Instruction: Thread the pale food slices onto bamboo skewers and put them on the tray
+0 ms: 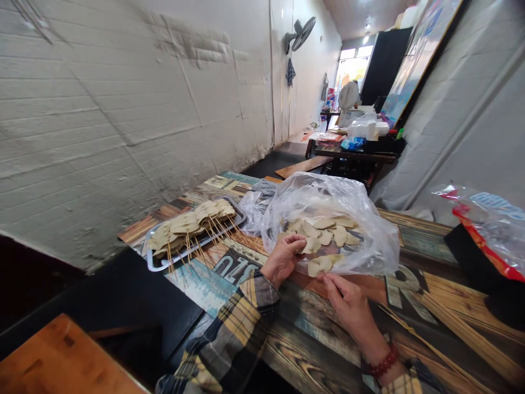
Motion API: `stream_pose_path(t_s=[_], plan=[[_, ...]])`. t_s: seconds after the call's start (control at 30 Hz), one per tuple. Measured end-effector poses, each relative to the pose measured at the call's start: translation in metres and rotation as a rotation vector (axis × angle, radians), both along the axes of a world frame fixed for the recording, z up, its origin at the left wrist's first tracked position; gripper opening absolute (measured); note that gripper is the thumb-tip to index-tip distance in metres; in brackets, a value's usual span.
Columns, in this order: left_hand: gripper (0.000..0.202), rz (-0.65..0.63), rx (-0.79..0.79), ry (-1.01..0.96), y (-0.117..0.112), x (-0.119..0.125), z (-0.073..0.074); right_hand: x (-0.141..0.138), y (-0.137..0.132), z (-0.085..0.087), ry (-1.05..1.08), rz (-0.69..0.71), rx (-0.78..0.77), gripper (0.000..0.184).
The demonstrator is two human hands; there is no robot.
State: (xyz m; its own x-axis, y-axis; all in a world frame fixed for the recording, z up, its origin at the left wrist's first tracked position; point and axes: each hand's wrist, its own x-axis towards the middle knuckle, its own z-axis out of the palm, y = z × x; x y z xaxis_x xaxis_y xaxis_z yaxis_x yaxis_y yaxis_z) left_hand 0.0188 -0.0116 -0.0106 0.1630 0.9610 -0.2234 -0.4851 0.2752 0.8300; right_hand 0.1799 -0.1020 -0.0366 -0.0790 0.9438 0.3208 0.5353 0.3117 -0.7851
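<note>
My left hand [287, 253] is closed in a pinch on the edge of a thin beige slice [312, 244] at the bag's mouth. My right hand [348, 300] pinches a thin skewer, mostly hidden by the fingers, with a pale floppy slice [322, 265] at its tip. Both hands are close together in front of an open clear plastic bag [379, 246], where several loose slices [339, 235] lie. To the left, a metal tray [152, 264] bears a heap of skewered slices [192, 221], their sticks pointing toward me.
Bare wooden skewers [467, 334] lie at the right of the patchwork-patterned table [303, 350]. A black box with red-edged plastic packaging [488, 241] stands at the right edge. An orange-brown stool [61, 361] is at the lower left. Farther back, another table [356, 155] carries bags and packets.
</note>
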Motion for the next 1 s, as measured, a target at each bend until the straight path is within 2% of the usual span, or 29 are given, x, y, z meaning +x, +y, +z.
stream_pose_path(t_s=[0.23,0.43,0.67,1.0], plan=[[0.032,-0.02,0.002,0.005,-0.0015,0.0011,-0.0001,-0.0008,-0.0014,0.0028,-0.004,0.014,-0.01,0.044],[0.028,-0.053,0.117,0.105,-0.0054,0.0053,0.0001,0.0005,0.0002,0.0014,0.027,-0.018,-0.02,0.044],[0.022,0.005,0.22,0.188,-0.0054,0.0063,0.0017,-0.0009,0.0009,0.0046,0.065,-0.054,-0.042,0.047],[0.015,0.074,0.257,0.261,-0.0029,0.0061,-0.0019,-0.0016,0.0013,0.0044,0.068,-0.042,-0.055,0.05]])
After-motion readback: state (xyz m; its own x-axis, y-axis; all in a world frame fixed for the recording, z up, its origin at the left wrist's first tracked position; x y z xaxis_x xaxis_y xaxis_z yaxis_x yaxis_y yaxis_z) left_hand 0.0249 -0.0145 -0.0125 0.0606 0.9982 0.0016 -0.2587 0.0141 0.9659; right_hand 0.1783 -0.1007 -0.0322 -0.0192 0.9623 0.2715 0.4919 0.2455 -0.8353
